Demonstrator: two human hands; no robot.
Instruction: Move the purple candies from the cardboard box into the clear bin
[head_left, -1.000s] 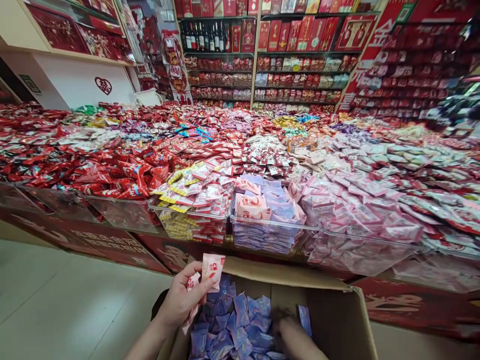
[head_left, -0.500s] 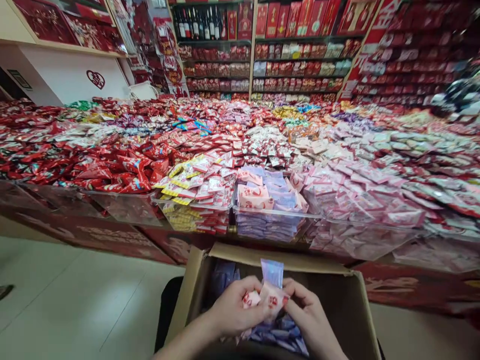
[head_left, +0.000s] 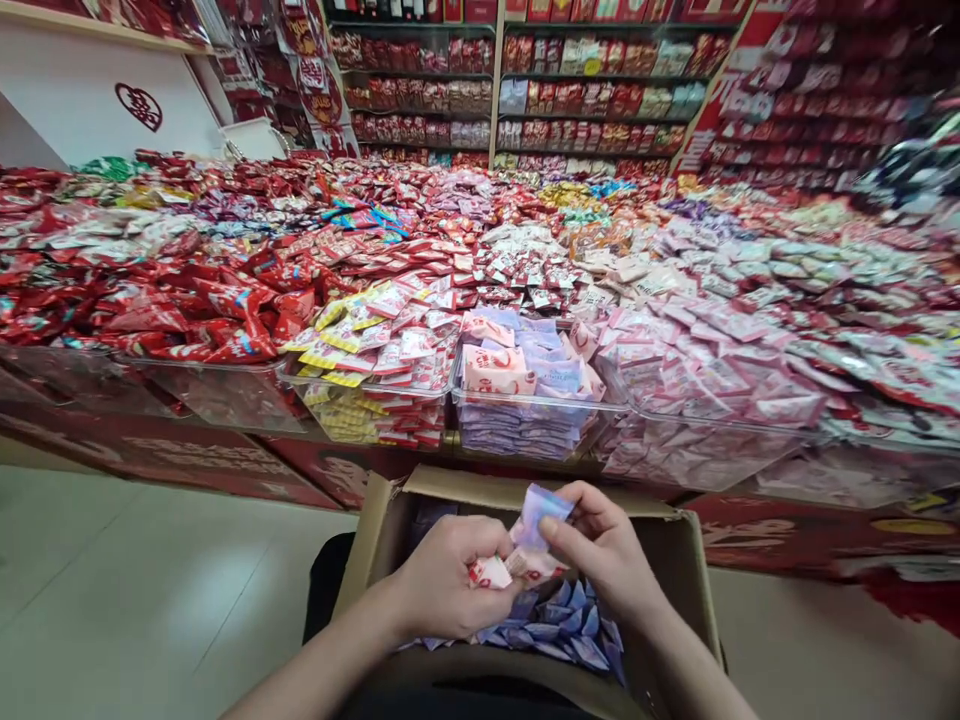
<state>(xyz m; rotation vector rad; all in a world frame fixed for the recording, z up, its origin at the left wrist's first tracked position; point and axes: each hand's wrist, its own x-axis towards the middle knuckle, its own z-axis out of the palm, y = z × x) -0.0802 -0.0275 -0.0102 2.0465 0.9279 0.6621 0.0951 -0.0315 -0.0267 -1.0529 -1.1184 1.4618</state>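
My left hand [head_left: 454,575] is closed around several small pink candy packets [head_left: 491,573] with red print. Thumb and fingers of my right hand [head_left: 615,550] pinch a shiny purple candy packet [head_left: 541,508], which overlaps the pink ones. Both hands are over an open cardboard box [head_left: 375,530], where loose purple packets [head_left: 574,625] lie at the bottom. Just beyond the box is a clear plastic bin [head_left: 517,400] with purple packets stacked in rows and some pink ones on top. How many packets my left fingers hold is hidden.
Clear bins of red packets [head_left: 210,310], yellow-and-white packets [head_left: 375,335] and light pink packets [head_left: 705,360] line the display's front edge. Behind rise more candy heaps and wall shelves [head_left: 420,90]. Tiled floor [head_left: 142,570] shows at the left.
My right hand has risen and now pinches the purple packet, which has tilted. My left hand has moved slightly left with the pink packets. The view has tipped downward.
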